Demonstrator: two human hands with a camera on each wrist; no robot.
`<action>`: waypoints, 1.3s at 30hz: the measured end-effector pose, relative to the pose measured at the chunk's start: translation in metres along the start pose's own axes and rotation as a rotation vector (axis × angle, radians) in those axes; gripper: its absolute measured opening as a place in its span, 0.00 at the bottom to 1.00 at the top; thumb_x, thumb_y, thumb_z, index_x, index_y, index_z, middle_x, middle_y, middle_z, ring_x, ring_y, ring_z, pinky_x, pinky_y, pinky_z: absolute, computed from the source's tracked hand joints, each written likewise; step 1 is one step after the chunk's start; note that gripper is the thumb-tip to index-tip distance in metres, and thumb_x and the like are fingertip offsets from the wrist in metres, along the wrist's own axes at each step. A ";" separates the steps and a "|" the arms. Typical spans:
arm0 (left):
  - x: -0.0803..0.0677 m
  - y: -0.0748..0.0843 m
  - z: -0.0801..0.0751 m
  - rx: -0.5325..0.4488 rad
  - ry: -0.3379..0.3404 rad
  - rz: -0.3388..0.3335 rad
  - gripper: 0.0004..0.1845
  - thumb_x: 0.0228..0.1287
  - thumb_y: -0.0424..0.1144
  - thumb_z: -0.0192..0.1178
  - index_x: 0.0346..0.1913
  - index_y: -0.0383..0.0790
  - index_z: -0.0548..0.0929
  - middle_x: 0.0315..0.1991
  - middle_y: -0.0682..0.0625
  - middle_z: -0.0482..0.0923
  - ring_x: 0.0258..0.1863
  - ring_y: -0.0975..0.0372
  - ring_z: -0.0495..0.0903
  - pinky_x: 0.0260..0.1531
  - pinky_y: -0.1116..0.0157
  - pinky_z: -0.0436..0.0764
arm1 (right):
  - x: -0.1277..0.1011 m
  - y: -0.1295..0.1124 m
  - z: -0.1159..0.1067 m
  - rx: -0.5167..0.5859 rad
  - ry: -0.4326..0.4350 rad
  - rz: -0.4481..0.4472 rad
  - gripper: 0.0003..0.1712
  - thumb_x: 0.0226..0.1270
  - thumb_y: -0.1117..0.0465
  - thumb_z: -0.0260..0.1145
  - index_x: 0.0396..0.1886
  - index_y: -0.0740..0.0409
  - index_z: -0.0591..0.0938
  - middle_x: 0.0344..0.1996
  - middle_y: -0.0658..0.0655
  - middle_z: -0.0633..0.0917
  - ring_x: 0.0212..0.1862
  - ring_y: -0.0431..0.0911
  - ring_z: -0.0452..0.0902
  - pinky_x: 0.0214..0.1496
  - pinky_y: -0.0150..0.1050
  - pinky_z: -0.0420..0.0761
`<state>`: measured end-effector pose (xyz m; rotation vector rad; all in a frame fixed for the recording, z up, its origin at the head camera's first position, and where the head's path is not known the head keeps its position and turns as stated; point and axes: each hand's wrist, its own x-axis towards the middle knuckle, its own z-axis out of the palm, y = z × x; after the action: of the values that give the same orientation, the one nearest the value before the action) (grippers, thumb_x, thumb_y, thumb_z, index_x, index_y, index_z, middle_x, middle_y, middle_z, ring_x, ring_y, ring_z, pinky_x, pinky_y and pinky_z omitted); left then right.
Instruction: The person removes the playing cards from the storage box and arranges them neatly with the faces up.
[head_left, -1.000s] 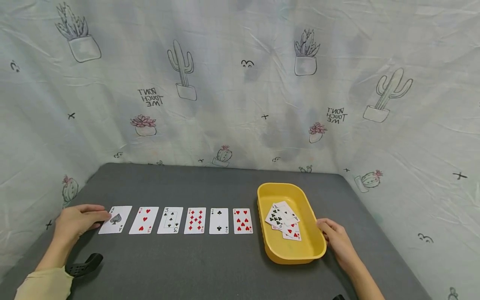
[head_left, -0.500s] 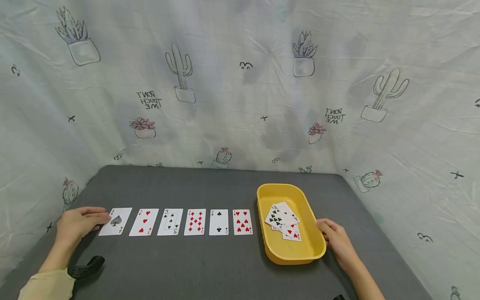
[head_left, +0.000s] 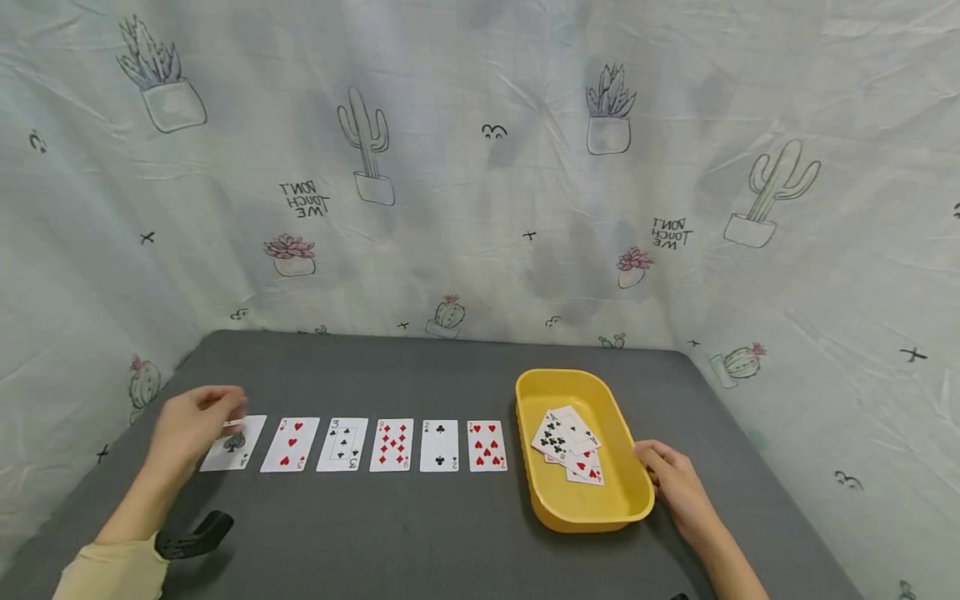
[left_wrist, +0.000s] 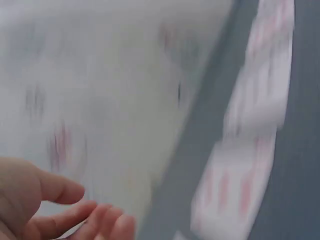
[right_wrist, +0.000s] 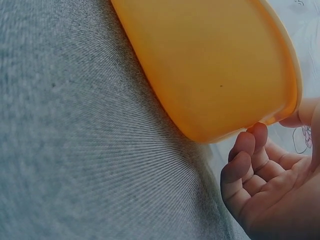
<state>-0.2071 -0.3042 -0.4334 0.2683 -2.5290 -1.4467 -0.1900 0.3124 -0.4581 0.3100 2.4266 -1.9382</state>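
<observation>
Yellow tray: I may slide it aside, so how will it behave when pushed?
The tray looks like thin plastic, so probably light and fairly stiff. Low and wide, it seems likelier to slide than tip. Its loosely piled cards might shift.

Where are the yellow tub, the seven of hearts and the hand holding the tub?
Yellow tub point(head_left: 576, 503): head view, on its bare inside bottom, below the cards.
Seven of hearts point(head_left: 488, 447): head view, on the middle of its face.
Right hand point(head_left: 672, 478): head view, on the back of the hand.
</observation>
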 end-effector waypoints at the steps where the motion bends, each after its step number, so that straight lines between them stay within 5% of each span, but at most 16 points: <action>1: -0.005 0.016 0.011 -0.066 -0.058 0.033 0.26 0.76 0.45 0.52 0.61 0.22 0.72 0.49 0.34 0.80 0.36 0.66 0.83 0.36 0.62 0.85 | -0.001 -0.001 -0.001 -0.002 0.000 -0.002 0.20 0.76 0.56 0.57 0.52 0.70 0.77 0.34 0.57 0.79 0.29 0.45 0.76 0.27 0.35 0.77; 7: -0.038 0.104 0.087 -0.517 -0.513 0.047 0.23 0.74 0.37 0.56 0.62 0.22 0.69 0.56 0.35 0.76 0.51 0.53 0.81 0.51 0.55 0.80 | 0.000 -0.002 -0.004 -0.018 -0.005 -0.001 0.22 0.76 0.53 0.57 0.53 0.70 0.77 0.35 0.58 0.80 0.31 0.45 0.77 0.31 0.36 0.79; 10: -0.050 0.137 0.125 -0.603 -0.685 0.045 0.21 0.74 0.35 0.56 0.61 0.22 0.70 0.56 0.34 0.76 0.52 0.50 0.80 0.52 0.54 0.79 | 0.001 -0.002 -0.005 -0.019 -0.001 -0.007 0.21 0.76 0.54 0.57 0.53 0.70 0.77 0.35 0.59 0.80 0.31 0.45 0.77 0.30 0.35 0.79; 13: -0.060 0.164 0.162 -0.623 -0.770 0.045 0.20 0.73 0.34 0.57 0.59 0.22 0.72 0.53 0.35 0.78 0.51 0.49 0.81 0.50 0.56 0.80 | 0.002 0.000 -0.005 -0.020 -0.001 -0.014 0.21 0.76 0.55 0.57 0.52 0.71 0.77 0.35 0.58 0.79 0.30 0.45 0.76 0.28 0.35 0.78; 19: -0.064 0.199 0.235 -0.690 -0.859 -0.090 0.18 0.69 0.34 0.60 0.56 0.24 0.76 0.49 0.37 0.80 0.49 0.52 0.82 0.48 0.58 0.82 | 0.004 0.001 -0.005 -0.016 0.003 -0.016 0.20 0.76 0.55 0.57 0.53 0.71 0.77 0.33 0.59 0.79 0.28 0.45 0.75 0.27 0.35 0.77; 23: -0.059 0.211 0.267 -0.709 -0.869 -0.182 0.22 0.69 0.34 0.59 0.61 0.23 0.72 0.52 0.36 0.77 0.53 0.49 0.79 0.51 0.57 0.80 | 0.005 0.001 -0.004 -0.012 0.008 -0.021 0.20 0.76 0.56 0.58 0.52 0.71 0.78 0.31 0.57 0.78 0.27 0.43 0.74 0.27 0.33 0.77; 31: -0.054 0.221 0.297 -0.680 -0.842 -0.274 0.29 0.71 0.35 0.56 0.68 0.21 0.62 0.61 0.31 0.68 0.62 0.42 0.70 0.60 0.48 0.71 | 0.005 0.000 -0.003 -0.019 0.001 -0.037 0.19 0.76 0.57 0.58 0.51 0.71 0.78 0.26 0.55 0.74 0.24 0.41 0.69 0.25 0.31 0.72; 39: -0.058 0.222 0.321 -0.710 -0.715 -0.438 0.42 0.68 0.33 0.57 0.75 0.26 0.44 0.70 0.24 0.48 0.70 0.35 0.53 0.66 0.42 0.59 | 0.006 0.003 -0.003 -0.009 0.005 -0.014 0.19 0.76 0.57 0.58 0.52 0.70 0.78 0.29 0.56 0.76 0.23 0.41 0.69 0.24 0.31 0.72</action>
<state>-0.2511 0.0873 -0.4053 0.2049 -2.2436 -2.9257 -0.1951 0.3170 -0.4611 0.2989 2.4467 -1.9334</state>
